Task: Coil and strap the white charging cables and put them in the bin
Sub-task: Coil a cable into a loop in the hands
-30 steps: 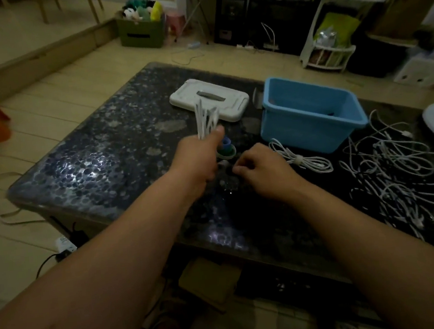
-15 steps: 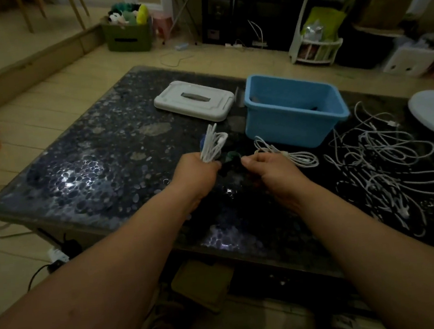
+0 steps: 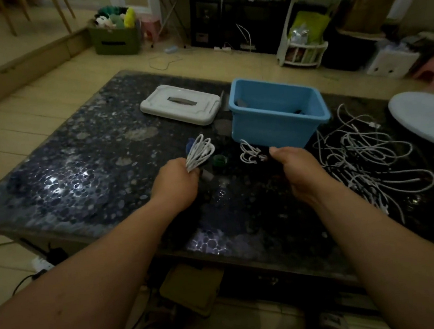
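The left hand (image 3: 176, 186) is fisted round a coiled white cable (image 3: 200, 150) above the table (image 3: 81, 162); the right hand (image 3: 295, 168) is closed, its contents unclear. A strapped coil (image 3: 249, 153) lies before the blue bin (image 3: 276, 112); loose cables (image 3: 364, 154) sprawl right.

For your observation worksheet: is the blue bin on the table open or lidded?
Open. The blue bin shows its bare rim and inside, while the white lid lies flat on the table beside it.

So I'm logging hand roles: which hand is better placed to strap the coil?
Right. The left hand is shut on the coiled cable; the right hand seems to pinch something dark, probably a strap.
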